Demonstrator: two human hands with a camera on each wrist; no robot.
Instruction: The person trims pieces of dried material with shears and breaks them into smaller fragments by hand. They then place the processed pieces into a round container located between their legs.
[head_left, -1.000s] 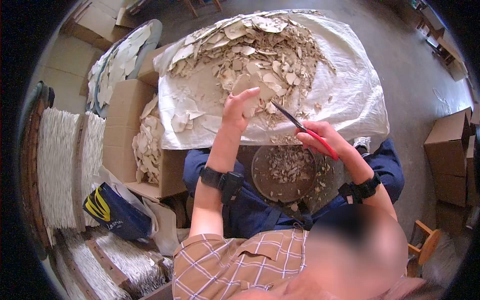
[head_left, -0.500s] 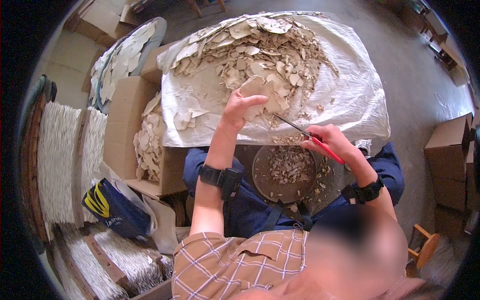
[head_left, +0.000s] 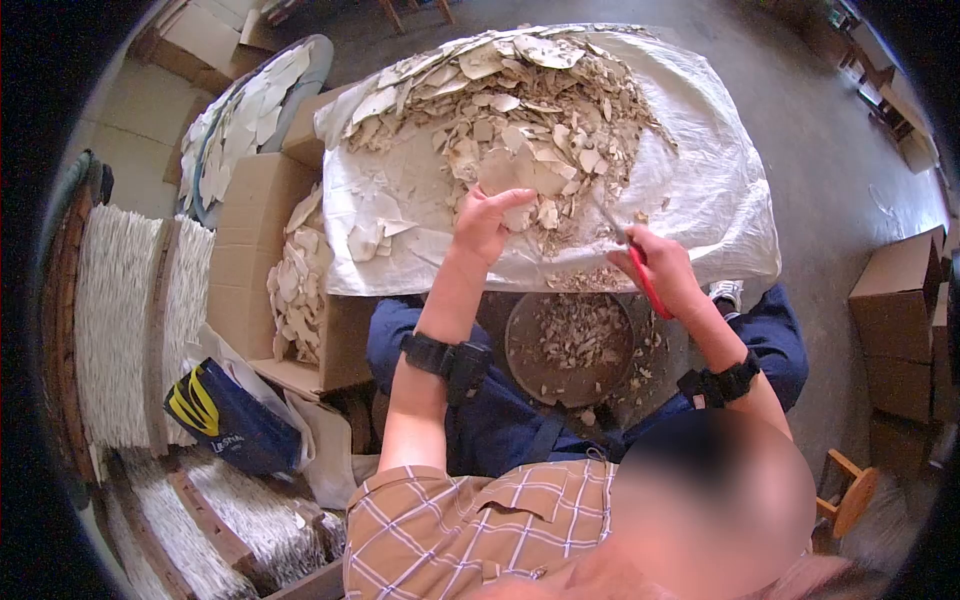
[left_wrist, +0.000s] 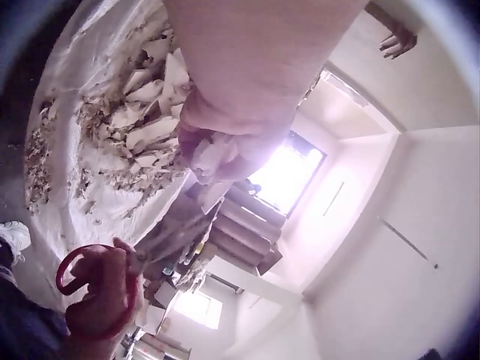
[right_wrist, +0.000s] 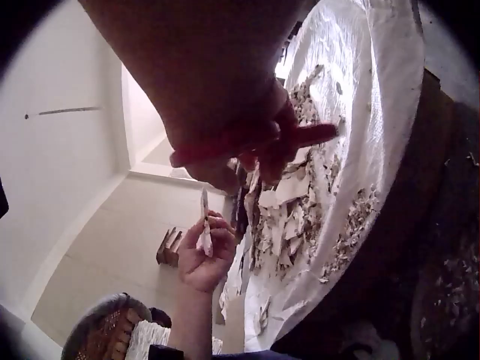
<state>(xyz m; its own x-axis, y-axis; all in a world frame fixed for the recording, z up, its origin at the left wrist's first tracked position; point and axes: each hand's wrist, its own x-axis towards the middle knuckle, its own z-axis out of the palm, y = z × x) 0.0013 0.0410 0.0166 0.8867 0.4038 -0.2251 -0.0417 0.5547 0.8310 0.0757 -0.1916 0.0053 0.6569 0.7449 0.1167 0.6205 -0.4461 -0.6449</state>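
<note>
My left hand [head_left: 487, 222] grips a flat, pale, brittle-looking piece [right_wrist: 205, 221], with the thumb laid across it. Seen from the right wrist, that piece stands nearly edge-on above the fingers. In my right hand [head_left: 660, 265] are scissors with red handles [head_left: 648, 282]; the fingers curl round the loops. Their blades [head_left: 610, 220] point up and left, blurred, a short way right of the held piece. Behind both hands a heap of similar pale flakes [head_left: 550, 120] lies on a white sheet [head_left: 700, 190]. Small trimmings lie along the sheet's near edge.
Between the knees sits a round pan [head_left: 520, 370] with small scraps. To the left are a cardboard box [head_left: 245, 215] holding larger pale pieces and a dark blue bag [head_left: 235, 425]. More boxes [head_left: 895, 310] stand at the right, near a wooden stool [head_left: 850, 490].
The right hand has shifted a little right, and the scissors' blades have swung upward, away from the held piece. The left hand has turned its piece slightly and moved a little lower.
</note>
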